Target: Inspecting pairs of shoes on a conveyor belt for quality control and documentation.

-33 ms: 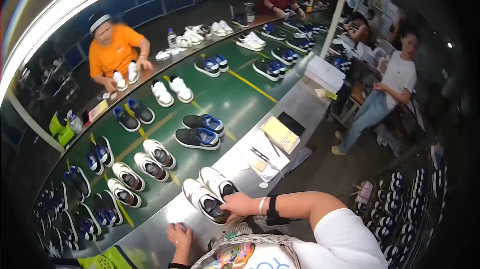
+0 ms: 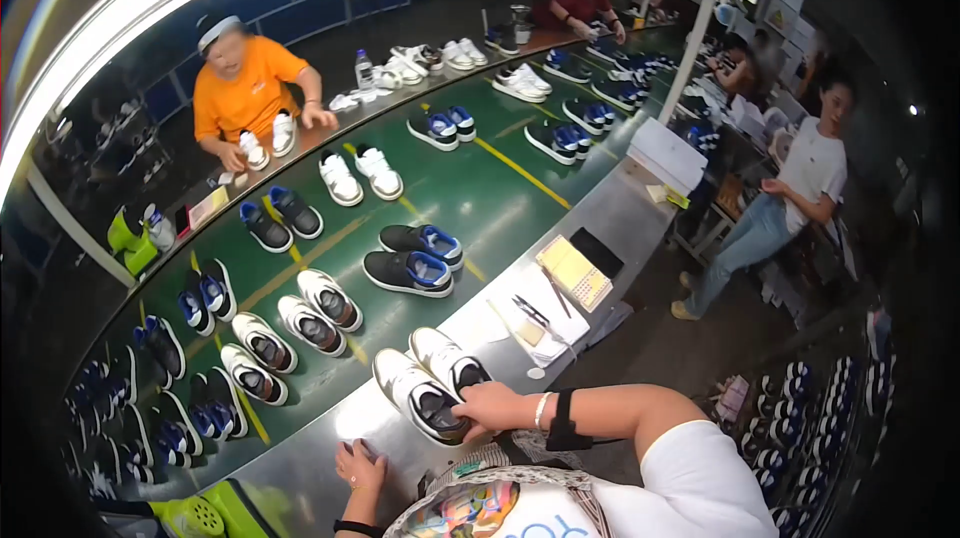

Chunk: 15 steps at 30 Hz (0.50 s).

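"What is hidden?"
"On the metal tabletop point(image 2: 310, 453), the near white shoe point(image 2: 398, 373) is grasped, its heel partly covered, by the fingers of the right hand point(image 2: 492, 408). The left hand point(image 2: 361, 468) is rested there, fingers unclenched."
"Beyond?"
"A green belt point(image 2: 505, 213) is lined with shoes point(image 2: 408, 273) (blurred at far left)."

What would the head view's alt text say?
The person's right hand grips a white shoe at the heel beside its mate on a metal ledge; the left hand rests nearby. Beyond, paired shoes line a green belt.
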Available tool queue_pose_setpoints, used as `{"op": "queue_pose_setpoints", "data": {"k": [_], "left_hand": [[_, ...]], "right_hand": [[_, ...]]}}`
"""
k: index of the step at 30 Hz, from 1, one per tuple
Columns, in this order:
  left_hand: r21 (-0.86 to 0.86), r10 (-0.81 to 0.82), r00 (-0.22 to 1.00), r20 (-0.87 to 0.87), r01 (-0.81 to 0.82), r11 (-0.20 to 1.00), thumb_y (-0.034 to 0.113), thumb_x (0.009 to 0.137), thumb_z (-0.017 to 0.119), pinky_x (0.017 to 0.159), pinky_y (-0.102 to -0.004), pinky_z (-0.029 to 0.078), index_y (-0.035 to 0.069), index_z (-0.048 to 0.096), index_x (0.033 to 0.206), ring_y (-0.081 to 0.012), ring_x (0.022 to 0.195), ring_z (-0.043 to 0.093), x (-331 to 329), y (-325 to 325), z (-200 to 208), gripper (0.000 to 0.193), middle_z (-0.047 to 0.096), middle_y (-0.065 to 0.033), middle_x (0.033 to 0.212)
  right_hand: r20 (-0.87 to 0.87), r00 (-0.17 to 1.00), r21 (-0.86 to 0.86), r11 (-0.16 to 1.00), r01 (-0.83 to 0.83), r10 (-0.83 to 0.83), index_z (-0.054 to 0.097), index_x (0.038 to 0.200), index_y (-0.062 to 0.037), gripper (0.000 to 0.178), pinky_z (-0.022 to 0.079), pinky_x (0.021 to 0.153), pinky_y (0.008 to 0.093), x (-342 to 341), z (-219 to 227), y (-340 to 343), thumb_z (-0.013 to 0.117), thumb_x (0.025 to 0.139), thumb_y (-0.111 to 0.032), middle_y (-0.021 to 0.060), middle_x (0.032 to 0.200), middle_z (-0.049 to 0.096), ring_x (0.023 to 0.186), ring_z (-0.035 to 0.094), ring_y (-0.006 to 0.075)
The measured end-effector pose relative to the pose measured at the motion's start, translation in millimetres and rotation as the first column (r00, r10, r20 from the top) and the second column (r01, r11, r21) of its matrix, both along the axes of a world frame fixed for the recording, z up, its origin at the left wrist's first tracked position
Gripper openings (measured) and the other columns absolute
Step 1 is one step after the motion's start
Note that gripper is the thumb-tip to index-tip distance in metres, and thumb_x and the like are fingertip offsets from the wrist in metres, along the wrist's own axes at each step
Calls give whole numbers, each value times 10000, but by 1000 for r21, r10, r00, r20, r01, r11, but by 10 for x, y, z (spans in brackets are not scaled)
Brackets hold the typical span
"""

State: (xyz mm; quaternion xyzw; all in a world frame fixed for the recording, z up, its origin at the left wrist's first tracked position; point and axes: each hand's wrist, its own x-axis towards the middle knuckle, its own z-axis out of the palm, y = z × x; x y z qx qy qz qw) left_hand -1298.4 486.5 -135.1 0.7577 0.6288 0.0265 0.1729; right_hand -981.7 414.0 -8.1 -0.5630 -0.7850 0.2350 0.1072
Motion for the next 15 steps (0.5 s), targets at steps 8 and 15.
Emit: {"op": "queue_pose_setpoints", "data": {"k": [8, 15], "left_hand": [[-371, 79, 968, -239, -166, 914, 352, 517, 808, 987, -553, 215, 219, 306, 1320, -360, 1312, 98, 105, -129, 515, 957, 99, -211, 1415], [-381, 93, 955, -281, -200, 903, 330, 499, 821, 997, -516, 242, 258, 254, 1345, -335, 1322, 96, 313, 13, 505, 1021, 81, -172, 1433]], "right_hand": [[149, 988, 164, 984, -72, 48, 565, 825, -144, 433, 427, 593, 385, 1241, 411, 687, 690, 592, -487, 98, 707, 483, 692, 545, 289], [380, 743, 368, 827, 426, -552, 479, 1150, -174, 659, 363, 873, 396, 2870, 499, 1846, 765, 567, -288, 117, 1066, 496, 1043, 455, 288]]}}
